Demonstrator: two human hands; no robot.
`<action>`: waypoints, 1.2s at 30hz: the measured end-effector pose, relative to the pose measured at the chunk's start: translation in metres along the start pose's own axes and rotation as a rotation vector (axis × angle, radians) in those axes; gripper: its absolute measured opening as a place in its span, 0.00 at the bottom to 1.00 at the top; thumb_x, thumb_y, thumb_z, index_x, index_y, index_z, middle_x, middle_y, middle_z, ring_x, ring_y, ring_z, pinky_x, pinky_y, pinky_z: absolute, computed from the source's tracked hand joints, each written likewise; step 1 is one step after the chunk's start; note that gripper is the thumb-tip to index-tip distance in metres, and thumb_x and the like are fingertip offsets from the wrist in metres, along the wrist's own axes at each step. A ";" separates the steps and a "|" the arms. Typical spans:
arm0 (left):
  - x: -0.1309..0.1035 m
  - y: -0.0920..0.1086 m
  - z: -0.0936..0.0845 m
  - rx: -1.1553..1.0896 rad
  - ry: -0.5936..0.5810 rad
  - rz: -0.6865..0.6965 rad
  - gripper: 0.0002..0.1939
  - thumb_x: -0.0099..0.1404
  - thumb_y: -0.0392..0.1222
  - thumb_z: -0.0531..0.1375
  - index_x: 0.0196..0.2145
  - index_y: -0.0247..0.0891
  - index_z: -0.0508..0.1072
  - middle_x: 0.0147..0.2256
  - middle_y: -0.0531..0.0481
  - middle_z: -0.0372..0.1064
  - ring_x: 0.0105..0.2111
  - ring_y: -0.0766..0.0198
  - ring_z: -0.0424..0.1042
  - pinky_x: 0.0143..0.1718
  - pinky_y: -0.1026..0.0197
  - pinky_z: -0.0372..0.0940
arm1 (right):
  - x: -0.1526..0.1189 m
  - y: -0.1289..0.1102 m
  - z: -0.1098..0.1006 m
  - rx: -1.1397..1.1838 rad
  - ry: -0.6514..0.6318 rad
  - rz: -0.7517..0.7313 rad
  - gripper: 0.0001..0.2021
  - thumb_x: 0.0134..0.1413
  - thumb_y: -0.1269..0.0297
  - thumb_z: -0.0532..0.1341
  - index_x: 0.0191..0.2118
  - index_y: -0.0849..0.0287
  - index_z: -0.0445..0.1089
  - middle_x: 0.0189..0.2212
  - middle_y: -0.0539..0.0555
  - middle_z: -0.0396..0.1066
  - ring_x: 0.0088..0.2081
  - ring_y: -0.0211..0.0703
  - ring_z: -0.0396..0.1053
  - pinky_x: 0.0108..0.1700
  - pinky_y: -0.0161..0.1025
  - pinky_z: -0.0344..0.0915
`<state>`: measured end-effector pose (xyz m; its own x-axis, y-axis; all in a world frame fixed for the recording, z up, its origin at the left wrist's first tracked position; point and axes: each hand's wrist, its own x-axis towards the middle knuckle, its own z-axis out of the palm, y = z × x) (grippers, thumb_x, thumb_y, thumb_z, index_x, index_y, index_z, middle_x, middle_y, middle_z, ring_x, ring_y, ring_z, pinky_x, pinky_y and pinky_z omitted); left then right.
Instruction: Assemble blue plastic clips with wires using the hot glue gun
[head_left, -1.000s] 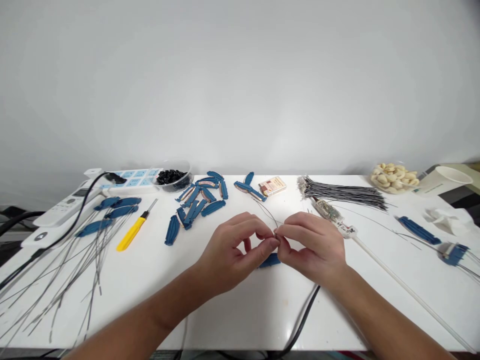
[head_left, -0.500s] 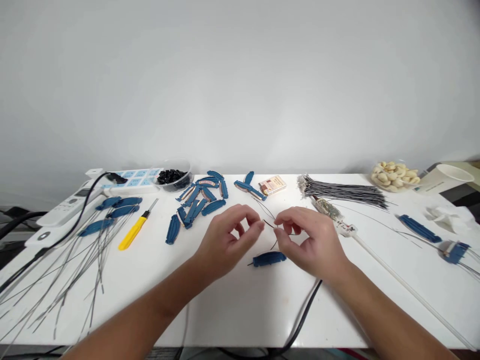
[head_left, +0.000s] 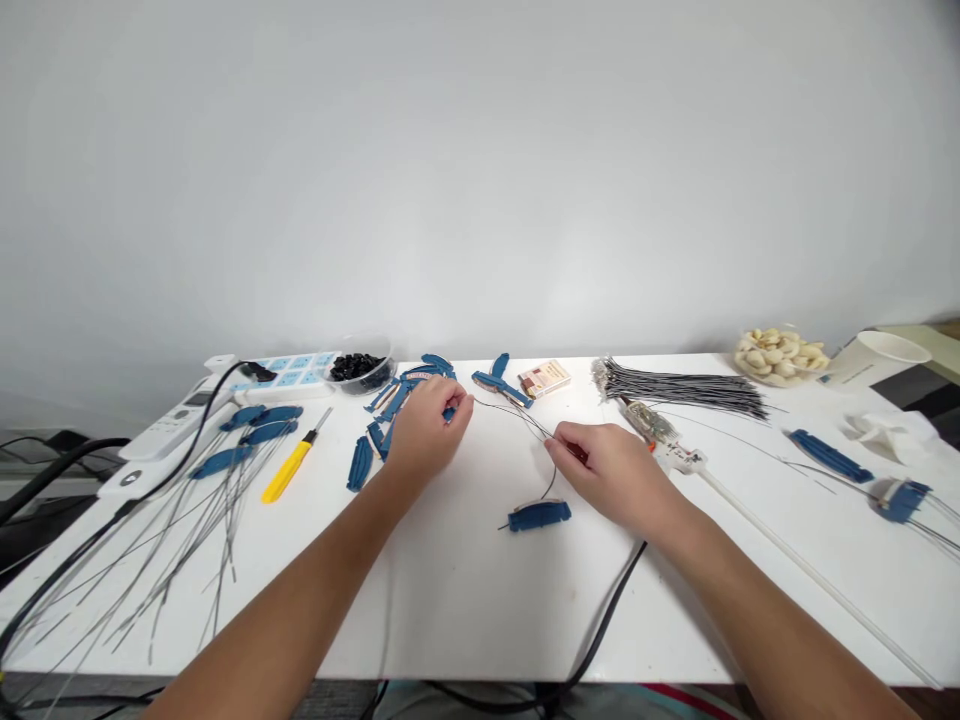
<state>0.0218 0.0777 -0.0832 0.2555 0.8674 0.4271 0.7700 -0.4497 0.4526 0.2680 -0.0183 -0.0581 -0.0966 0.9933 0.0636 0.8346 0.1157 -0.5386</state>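
Note:
Thumb and fingertips of my left hand point(head_left: 431, 425) are pinched together on the end of a thin dark wire point(head_left: 510, 410). The wire runs across to my right hand point(head_left: 604, 470), whose fingers are closed around it. Something dark reddish shows between the right fingers, too small to name. From the right hand a strand curves down to a blue curved plastic piece point(head_left: 538, 515) lying on the table below. Behind my left hand is a heap of similar blue pieces point(head_left: 360, 463), partly hidden by it.
Left: a yellow-handled screwdriver point(head_left: 289, 470), blue pieces with wires point(head_left: 223, 462), a power strip point(head_left: 289, 372), and a tub of black parts point(head_left: 360, 368). Back: a small box point(head_left: 545, 378) and a wire bundle point(head_left: 682, 388). Right: a soldering iron point(head_left: 652, 424), a tub of pale pieces point(head_left: 780, 355), a paper cup point(head_left: 877, 360).
My left hand has moved left and away from me, drawing the wire out between the hands. My right hand has turned and its fingers have closed more. The view has shifted slightly.

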 end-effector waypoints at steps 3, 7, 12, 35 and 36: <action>0.003 -0.013 0.005 0.118 -0.025 0.004 0.13 0.71 0.44 0.58 0.27 0.41 0.66 0.32 0.48 0.66 0.38 0.53 0.65 0.41 0.53 0.58 | 0.001 0.003 0.000 -0.055 -0.026 0.048 0.20 0.65 0.55 0.60 0.23 0.56 0.60 0.18 0.46 0.66 0.23 0.38 0.60 0.26 0.38 0.45; 0.001 -0.017 0.007 0.199 -0.054 0.029 0.12 0.69 0.47 0.61 0.29 0.41 0.66 0.33 0.48 0.66 0.38 0.51 0.65 0.43 0.50 0.58 | 0.004 0.005 0.004 -0.131 -0.023 0.101 0.20 0.61 0.51 0.64 0.22 0.55 0.64 0.19 0.48 0.68 0.24 0.41 0.61 0.28 0.40 0.45; -0.003 -0.003 0.006 0.189 -0.107 0.135 0.06 0.68 0.42 0.62 0.34 0.41 0.69 0.36 0.48 0.69 0.41 0.51 0.68 0.45 0.50 0.60 | 0.011 0.005 0.020 -0.181 0.072 0.140 0.15 0.59 0.50 0.66 0.43 0.56 0.72 0.37 0.55 0.77 0.41 0.50 0.71 0.36 0.40 0.55; -0.011 0.002 0.010 0.104 -0.228 0.403 0.08 0.72 0.38 0.63 0.43 0.45 0.83 0.42 0.47 0.75 0.45 0.53 0.71 0.48 0.50 0.60 | 0.081 -0.016 -0.011 -0.360 -0.262 -0.155 0.12 0.71 0.56 0.63 0.47 0.61 0.75 0.44 0.55 0.77 0.45 0.46 0.76 0.50 0.49 0.73; -0.011 0.001 0.011 0.109 -0.232 0.412 0.09 0.72 0.39 0.63 0.44 0.46 0.83 0.42 0.47 0.75 0.45 0.53 0.71 0.47 0.50 0.60 | 0.080 -0.016 -0.012 -0.360 -0.299 -0.131 0.13 0.71 0.55 0.63 0.45 0.61 0.75 0.42 0.54 0.77 0.42 0.45 0.76 0.48 0.47 0.74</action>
<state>0.0262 0.0700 -0.0959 0.6661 0.6521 0.3619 0.6310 -0.7515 0.1928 0.2534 0.0592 -0.0346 -0.3212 0.9331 -0.1615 0.9344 0.2845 -0.2142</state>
